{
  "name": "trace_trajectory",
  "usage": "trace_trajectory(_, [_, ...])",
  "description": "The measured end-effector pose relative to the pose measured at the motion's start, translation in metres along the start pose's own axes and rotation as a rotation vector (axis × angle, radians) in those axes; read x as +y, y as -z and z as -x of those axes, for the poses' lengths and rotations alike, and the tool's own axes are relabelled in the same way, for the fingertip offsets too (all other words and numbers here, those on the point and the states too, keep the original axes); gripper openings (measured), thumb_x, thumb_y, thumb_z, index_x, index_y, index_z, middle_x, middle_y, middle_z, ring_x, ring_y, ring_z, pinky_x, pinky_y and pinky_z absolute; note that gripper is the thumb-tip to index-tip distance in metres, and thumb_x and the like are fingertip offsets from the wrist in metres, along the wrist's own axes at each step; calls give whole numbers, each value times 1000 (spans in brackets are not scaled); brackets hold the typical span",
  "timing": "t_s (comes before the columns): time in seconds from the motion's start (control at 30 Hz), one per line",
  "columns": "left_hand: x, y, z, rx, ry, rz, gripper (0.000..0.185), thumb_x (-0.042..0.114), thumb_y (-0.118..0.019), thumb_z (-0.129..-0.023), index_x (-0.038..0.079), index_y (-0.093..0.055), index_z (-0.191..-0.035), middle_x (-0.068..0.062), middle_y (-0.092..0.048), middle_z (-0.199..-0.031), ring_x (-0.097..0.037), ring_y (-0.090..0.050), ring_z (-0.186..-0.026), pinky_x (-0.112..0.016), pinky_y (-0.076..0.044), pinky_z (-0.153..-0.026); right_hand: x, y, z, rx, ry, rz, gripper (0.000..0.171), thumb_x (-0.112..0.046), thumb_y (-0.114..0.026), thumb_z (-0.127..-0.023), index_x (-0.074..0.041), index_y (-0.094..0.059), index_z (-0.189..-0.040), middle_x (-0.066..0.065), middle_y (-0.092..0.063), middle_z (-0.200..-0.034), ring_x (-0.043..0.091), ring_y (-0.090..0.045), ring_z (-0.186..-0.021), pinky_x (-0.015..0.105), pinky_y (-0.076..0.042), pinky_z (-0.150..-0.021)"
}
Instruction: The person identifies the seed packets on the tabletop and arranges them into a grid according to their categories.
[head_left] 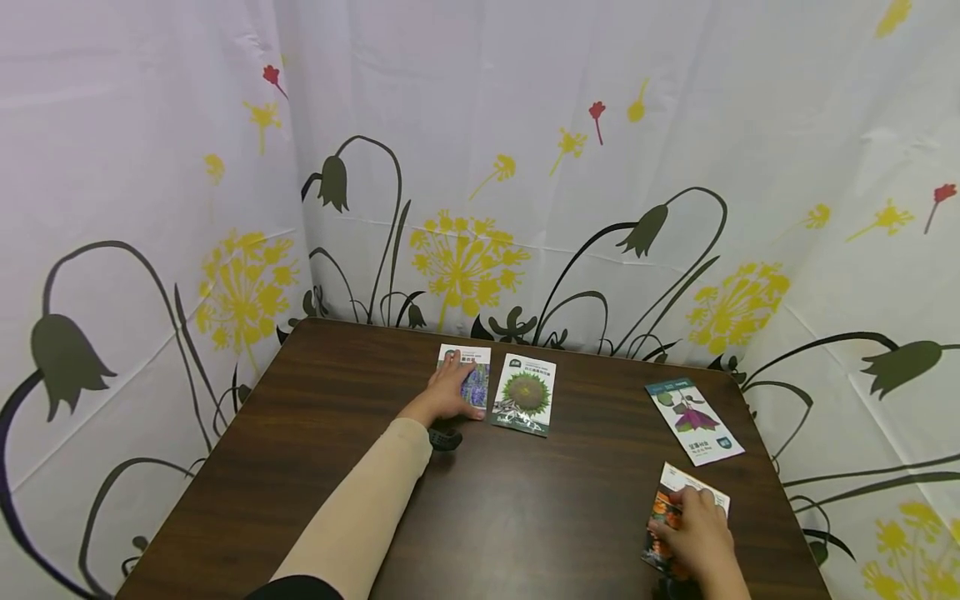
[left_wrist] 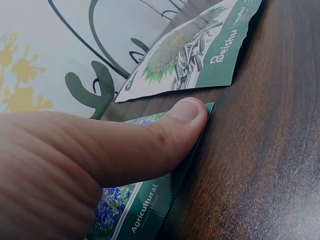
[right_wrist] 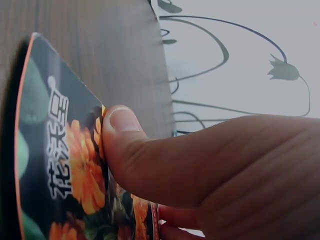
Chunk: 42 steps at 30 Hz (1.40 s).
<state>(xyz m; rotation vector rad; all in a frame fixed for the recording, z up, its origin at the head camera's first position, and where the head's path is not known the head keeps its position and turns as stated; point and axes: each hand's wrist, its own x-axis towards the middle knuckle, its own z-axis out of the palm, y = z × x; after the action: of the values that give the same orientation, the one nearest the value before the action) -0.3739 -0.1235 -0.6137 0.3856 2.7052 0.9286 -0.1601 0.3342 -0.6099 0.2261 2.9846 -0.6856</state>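
"Agricultural" packet under left hand; beside it, "Beishu" packet.

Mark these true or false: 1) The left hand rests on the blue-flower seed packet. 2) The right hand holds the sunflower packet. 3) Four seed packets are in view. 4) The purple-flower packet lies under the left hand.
1) True: the left hand rests on the blue-flower packet.
2) False: the right hand grips the orange-flower packet; the sunflower packet lies untouched on the table.
3) True.
4) False: the purple-flower packet lies alone near the table's right edge.
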Motion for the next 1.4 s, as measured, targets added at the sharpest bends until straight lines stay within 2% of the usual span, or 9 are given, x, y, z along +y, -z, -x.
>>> trace_trajectory(0.37, [-2, -1, -2, -8, 0, -8, 115, 40, -98, -81, 13, -34, -172, -23, 0, -183, -43, 5, -171, -67, -8, -136, -15, -9, 3, 10, 15, 8, 63, -47, -95, -81, -6, -63, -118, 21, -55, -116, 41, -52, -104, 54, -49, -77])
trace_trajectory(0.67, [-1, 0, -2, -6, -6, -18, 115, 40, -99, -81, 13, -35, -172, -24, -1, -183, -43, 5, -171, -67, -8, -136, -24, -15, 3, 6, 33, -11, 61, -50, -94, -83, -8, -66, -118, 18, -55, -115, 40, -50, -105, 54, -46, -82])
trace_trajectory(0.9, [1, 1, 0, 2, -7, -13, 113, 38, -99, -80, 11, -37, -171, -26, -3, -182, -45, 3, -171, -69, -10, -135, -33, -21, 2, -3, 92, -54, 49, -37, -94, -85, -10, -68, -116, 15, -56, -114, 38, -50, -107, 46, -41, -84])
trace_trajectory(1.03, [0, 1, 0, -1, -7, -14, 113, 39, -98, -81, 12, -36, -172, -25, -2, -183, -44, 4, -171, -68, -8, -136, -38, -24, 2, 8, 129, -53, 47, -33, -95, -84, -10, -68, -117, 14, -57, -113, 34, -50, -104, 43, -39, -83])
trace_trajectory(1.27, [1, 2, 0, 11, -7, -17, 114, 38, -99, -80, 11, -36, -171, -26, -3, -183, -45, 3, -171, -67, -8, -136, -48, -25, 4, 26, 175, -74, 46, -29, -95, -83, -11, -70, -116, 13, -58, -111, 30, -50, -100, 41, -39, -82])
trace_trajectory(1.4, [0, 0, -1, 14, -7, -26, 113, 39, -99, -80, 11, -38, -171, -26, -4, -182, -45, 0, -171, -67, -10, -136, -49, -26, 6, 35, 222, -101, 46, -17, -93, -84, -7, -74, -125, 19, -62, -121, 33, -54, -107, 47, -45, -90])
